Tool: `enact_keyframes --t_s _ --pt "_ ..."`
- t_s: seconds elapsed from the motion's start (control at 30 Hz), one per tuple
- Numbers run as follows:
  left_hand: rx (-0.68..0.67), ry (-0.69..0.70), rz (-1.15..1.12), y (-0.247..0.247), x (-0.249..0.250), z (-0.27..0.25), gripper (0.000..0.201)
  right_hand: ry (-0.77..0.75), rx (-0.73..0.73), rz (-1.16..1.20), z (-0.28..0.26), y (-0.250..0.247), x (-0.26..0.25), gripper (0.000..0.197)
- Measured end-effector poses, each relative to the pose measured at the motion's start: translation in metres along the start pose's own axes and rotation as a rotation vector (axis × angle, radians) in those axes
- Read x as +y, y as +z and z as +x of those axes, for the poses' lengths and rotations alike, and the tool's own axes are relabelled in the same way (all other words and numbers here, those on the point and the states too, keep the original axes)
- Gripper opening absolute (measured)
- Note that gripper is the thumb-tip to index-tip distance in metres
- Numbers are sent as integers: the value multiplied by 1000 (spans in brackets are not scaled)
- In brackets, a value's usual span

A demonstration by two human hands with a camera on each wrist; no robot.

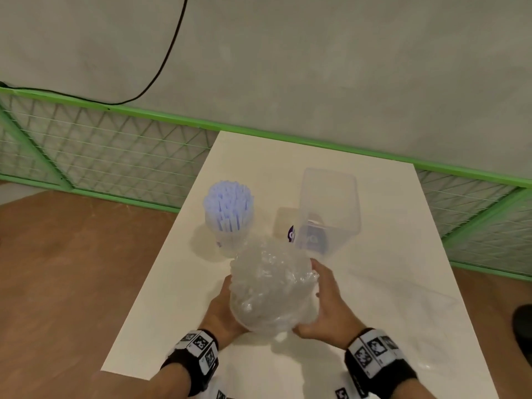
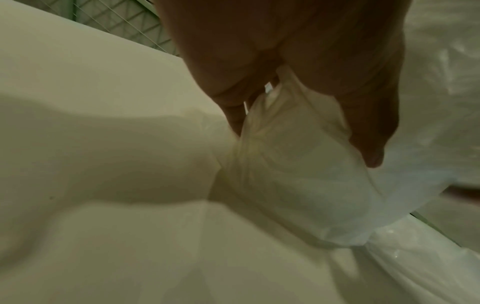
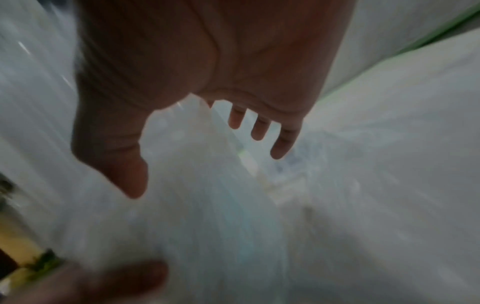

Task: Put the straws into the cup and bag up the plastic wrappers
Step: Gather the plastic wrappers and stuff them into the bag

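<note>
A clear plastic bag [image 1: 270, 289] stuffed with crumpled wrappers is held just above the white table [image 1: 388, 254], near its front. My left hand [image 1: 221, 309] grips it from the left. In the left wrist view the left hand [image 2: 303, 142] has its fingers curled round a bunched part of the bag [image 2: 298, 185]. My right hand [image 1: 325, 300] rests flat against the bag's right side. The right wrist view shows the right hand [image 3: 197, 162] spread, fingers straight, on the bag [image 3: 207, 205]. A clear cup [image 1: 227, 240] packed with pale blue straws [image 1: 229, 197] stands behind the bag on the left.
A tall clear square container [image 1: 328, 208] stands at the back right with a purple-marked packet beside it. A green mesh fence [image 1: 115, 156] runs behind the table. Brown floor lies to the left, and a dark object [image 1: 524, 326] sits at the right edge.
</note>
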State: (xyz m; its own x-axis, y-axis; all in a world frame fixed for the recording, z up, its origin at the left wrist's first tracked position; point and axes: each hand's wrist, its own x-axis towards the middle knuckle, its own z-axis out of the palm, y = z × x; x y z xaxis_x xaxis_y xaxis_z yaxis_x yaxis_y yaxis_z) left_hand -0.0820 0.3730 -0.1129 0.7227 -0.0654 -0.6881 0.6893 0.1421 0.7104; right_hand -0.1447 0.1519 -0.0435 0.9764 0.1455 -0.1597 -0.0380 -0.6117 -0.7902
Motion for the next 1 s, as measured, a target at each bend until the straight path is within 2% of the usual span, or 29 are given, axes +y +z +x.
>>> enact_keyframes --t_s 0.03,0.1,0.13,0.17,0.2,0.27,0.3,0.37,0.57,0.73,0.93,1.0 --pt "-59 -29 74 -3 -3 -8 79 -5 32 32 -4 -9 -8 107" --pt "-126 0 109 -12 -14 1 60 -85 134 58 -12 -23 -25 86" --pt "-169 94 161 -11 -8 -5 48 -120 188 58 -13 -27 -36 80" --pt "-212 141 223 -12 -5 -10 46 -151 214 64 -12 -29 -43 77" --pt "-236 197 250 -15 -11 -3 56 -175 224 46 -11 -29 -47 75" --pt "-292 205 192 -14 -8 -1 92 -178 230 0 -4 -27 -52 73" --pt "-269 246 260 -16 -6 -2 105 -170 243 -9 0 -26 -53 72" --pt "-239 313 353 -19 -8 7 117 -159 297 -11 6 -24 -53 67" --pt "-262 413 365 -22 -9 11 124 -163 438 -74 22 -8 -50 55" --pt "-218 458 423 -21 -13 13 103 -203 482 -73 30 0 -45 35" --pt "-208 501 455 -25 -15 14 97 -185 509 -59 38 6 -39 22" --pt "-203 501 459 -25 -17 15 97 -179 503 -46 40 6 -39 27"
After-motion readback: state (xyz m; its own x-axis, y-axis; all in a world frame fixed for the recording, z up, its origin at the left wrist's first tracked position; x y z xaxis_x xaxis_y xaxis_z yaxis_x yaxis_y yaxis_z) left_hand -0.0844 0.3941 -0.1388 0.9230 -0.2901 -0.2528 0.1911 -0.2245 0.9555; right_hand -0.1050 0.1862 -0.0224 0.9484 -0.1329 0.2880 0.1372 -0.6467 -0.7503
